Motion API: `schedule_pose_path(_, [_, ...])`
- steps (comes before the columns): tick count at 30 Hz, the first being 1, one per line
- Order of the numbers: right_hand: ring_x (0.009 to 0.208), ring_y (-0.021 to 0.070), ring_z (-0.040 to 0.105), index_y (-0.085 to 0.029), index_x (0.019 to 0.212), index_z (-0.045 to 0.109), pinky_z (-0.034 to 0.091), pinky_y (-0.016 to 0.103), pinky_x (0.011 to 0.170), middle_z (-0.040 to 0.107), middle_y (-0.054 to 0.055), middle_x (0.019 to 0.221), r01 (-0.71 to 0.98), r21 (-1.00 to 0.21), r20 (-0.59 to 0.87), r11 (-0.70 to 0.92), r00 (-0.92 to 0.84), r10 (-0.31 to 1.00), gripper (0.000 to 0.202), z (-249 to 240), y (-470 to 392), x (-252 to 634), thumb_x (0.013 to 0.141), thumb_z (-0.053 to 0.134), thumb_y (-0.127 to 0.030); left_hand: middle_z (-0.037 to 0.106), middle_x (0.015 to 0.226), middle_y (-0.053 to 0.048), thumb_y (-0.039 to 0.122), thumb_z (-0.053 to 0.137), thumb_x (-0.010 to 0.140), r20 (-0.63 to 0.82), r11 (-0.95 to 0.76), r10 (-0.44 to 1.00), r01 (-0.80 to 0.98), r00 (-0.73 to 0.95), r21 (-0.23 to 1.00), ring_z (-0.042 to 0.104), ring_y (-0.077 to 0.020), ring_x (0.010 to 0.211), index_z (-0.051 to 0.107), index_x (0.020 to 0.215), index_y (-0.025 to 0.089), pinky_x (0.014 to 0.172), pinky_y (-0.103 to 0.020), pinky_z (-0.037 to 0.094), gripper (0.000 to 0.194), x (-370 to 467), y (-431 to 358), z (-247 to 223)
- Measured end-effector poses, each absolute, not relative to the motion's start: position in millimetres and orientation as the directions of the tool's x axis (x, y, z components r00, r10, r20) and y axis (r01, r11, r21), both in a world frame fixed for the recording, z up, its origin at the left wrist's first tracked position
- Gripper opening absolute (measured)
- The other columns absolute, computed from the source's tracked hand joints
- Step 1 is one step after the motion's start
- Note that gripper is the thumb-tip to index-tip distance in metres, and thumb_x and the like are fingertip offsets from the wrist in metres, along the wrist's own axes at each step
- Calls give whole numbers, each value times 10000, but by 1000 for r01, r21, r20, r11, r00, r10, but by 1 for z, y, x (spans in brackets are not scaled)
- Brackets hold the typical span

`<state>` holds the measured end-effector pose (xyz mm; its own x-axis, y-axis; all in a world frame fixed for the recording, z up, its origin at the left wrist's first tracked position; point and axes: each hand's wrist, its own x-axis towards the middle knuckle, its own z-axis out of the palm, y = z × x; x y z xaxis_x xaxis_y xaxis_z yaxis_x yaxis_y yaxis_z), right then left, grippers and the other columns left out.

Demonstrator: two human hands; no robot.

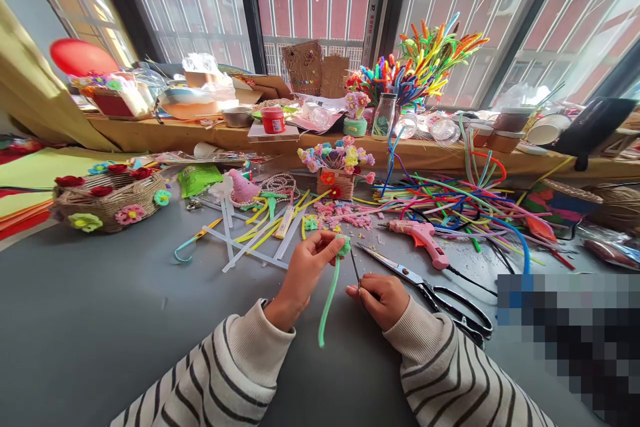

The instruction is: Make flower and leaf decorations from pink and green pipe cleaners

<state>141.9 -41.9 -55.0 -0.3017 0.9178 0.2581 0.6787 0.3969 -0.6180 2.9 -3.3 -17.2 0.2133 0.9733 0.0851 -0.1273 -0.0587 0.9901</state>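
Observation:
My left hand (pixel 304 271) pinches a small mint-green fuzzy piece of pipe cleaner (pixel 327 303), bunched at the fingertips, with its long tail hanging down. My right hand (pixel 385 299) is closed around a thin dark rod (pixel 355 268) whose upper end meets or nearly meets the green bunch. Whether the rod is a tool or a wire I cannot tell. Just right of my right hand lie large scissors (pixel 417 278) with black handles. Beyond them rests a pink hot glue gun (pixel 423 238).
Clear glue sticks (pixel 255 250) and yellow strips lie left of my hands. A woven basket with crocheted flowers (pixel 107 200) stands far left. Many colourful pipe cleaners (pixel 465 203) spread at right. A small flower pot (pixel 336 184) stands ahead, below a crowded windowsill (pixel 210 140).

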Motion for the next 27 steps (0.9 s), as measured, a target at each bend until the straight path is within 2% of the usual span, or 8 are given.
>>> schedule_pose_path(4, [438, 73, 312, -168, 439, 277, 219, 210, 445, 318, -33, 461, 703, -605, 212, 374, -311, 926, 409, -49, -45, 141, 760, 292, -422, 520, 676, -2, 295, 529, 651, 105, -84, 978, -121, 179, 989, 459, -82, 620, 552, 755, 142, 602, -203, 369, 187, 3, -3, -17])
schedule_pose_path(10, [448, 70, 302, -167, 460, 270, 205, 210, 443, 322, -40, 472, 744, -564, 182, 359, -312, 932, 400, -44, -48, 139, 739, 329, -447, 512, 637, 9, 287, 538, 642, 140, -129, 976, -76, 168, 989, 440, -76, 592, 547, 725, 137, 574, -193, 358, 171, 3, -3, -14])
schedule_pose_path(21, [431, 69, 280, -174, 444, 217, 213, 215, 437, 267, -47, 452, 671, -601, 258, 433, -350, 900, 411, -54, -42, 141, 758, 313, -422, 504, 632, 17, 312, 525, 648, 133, -128, 976, -42, 172, 991, 455, -79, 588, 533, 708, 145, 592, -199, 369, 178, 3, -5, -15])
schedule_pose_path(27, [434, 67, 291, -169, 446, 256, 206, 215, 432, 298, -45, 459, 705, -587, 231, 399, -326, 917, 410, -49, -48, 140, 743, 333, -441, 508, 636, 18, 308, 529, 642, 131, -125, 983, -54, 132, 991, 455, -78, 590, 528, 693, 149, 580, -191, 370, 167, 3, -5, -15])
